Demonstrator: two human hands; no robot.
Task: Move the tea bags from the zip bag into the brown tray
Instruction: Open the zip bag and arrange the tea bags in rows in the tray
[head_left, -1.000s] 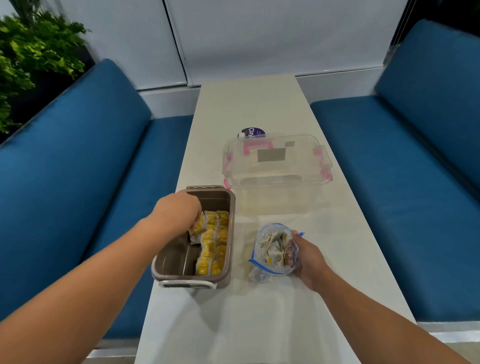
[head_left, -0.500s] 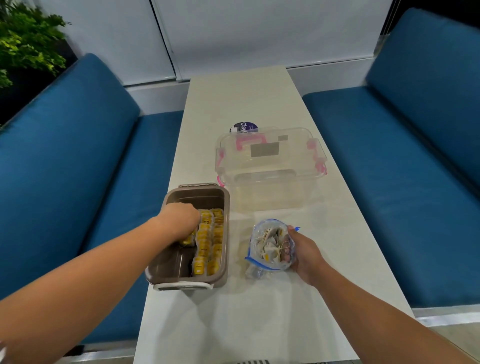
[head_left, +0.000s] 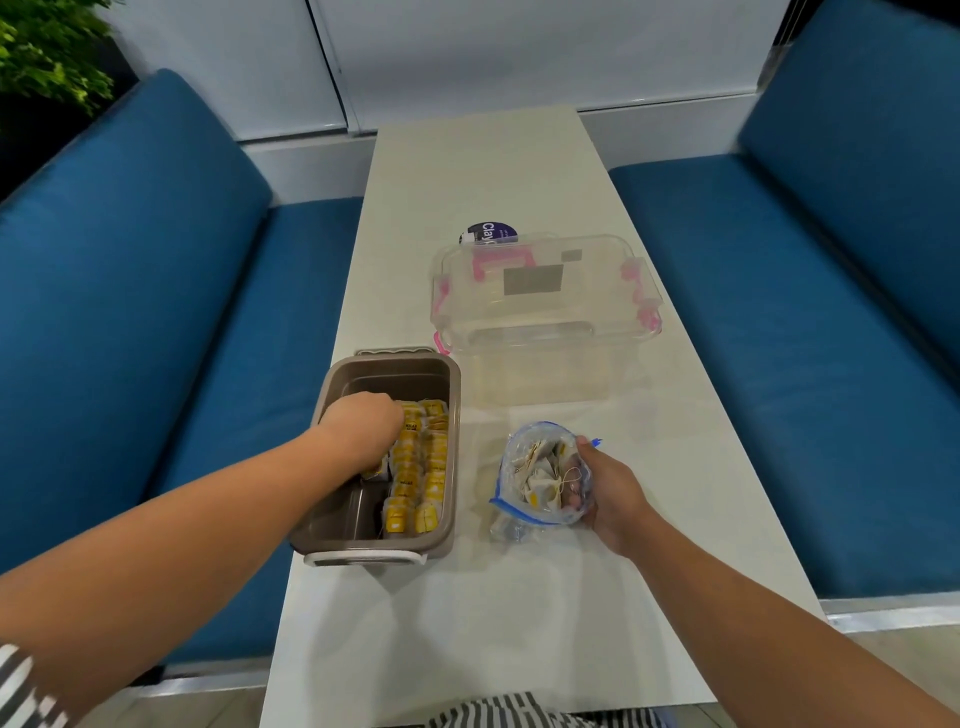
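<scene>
The brown tray (head_left: 337, 545) stands at the table's left edge, with rows of yellow-labelled tea bags (head_left: 423, 467) along its right side. My left hand (head_left: 363, 431) reaches down into the tray with curled fingers against a tea bag (head_left: 375, 472) at the left of the rows. What the fingers grip is hidden under the hand. To the right lies the clear zip bag (head_left: 540, 475) with a blue seal, open toward me and holding several loose tea bags. My right hand (head_left: 608, 493) grips the bag's right side.
A clear plastic box (head_left: 545, 306) with pink latches stands behind the tray and bag. A dark round lid (head_left: 491, 234) lies just beyond it. Blue sofa cushions (head_left: 156, 312) flank the narrow white table (head_left: 467, 623) on both sides.
My left hand has pushed lower into the tray, toward its left side beside the tea bag rows. My right hand keeps its hold on the zip bag.
</scene>
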